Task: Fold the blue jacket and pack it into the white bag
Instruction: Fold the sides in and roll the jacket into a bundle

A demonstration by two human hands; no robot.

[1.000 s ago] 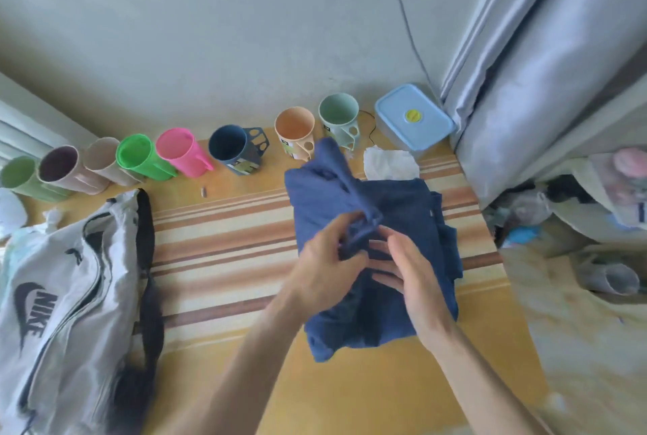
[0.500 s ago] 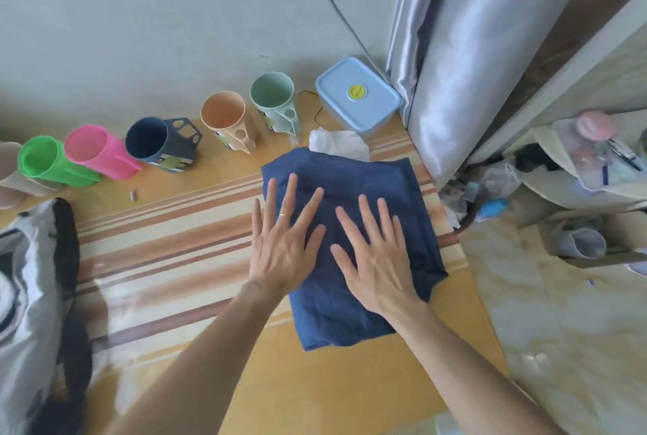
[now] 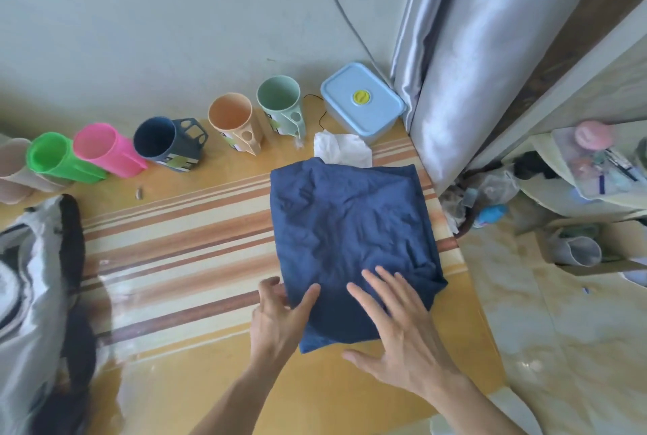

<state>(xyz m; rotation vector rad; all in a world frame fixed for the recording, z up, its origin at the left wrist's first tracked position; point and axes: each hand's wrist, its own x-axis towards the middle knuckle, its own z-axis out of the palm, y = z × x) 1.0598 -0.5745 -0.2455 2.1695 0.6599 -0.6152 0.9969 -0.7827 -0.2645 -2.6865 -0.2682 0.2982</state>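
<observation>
The blue jacket (image 3: pixel 350 231) lies folded into a rough rectangle on the right part of the striped table (image 3: pixel 175 242). My left hand (image 3: pixel 280 319) is at its near left corner, thumb on top of the cloth and fingers slipped under the edge. My right hand (image 3: pixel 402 333) rests flat with spread fingers on the jacket's near edge. The white bag (image 3: pixel 28 294), with a black strap (image 3: pixel 73 245), lies at the table's left edge and is partly cut off by the frame.
A row of plastic cups stands along the wall: green (image 3: pixel 52 157), pink (image 3: pixel 105 149), dark blue (image 3: pixel 164 143), peach (image 3: pixel 232 122), pale green (image 3: pixel 282 103). A blue lidded box (image 3: pixel 360 101) and a white tissue (image 3: pixel 341 152) sit behind the jacket. A curtain (image 3: pixel 472 66) hangs right.
Both hands slid from the middle of the jacket down to its near edge. The left hand went from flat on the cloth to gripping the near left corner.
</observation>
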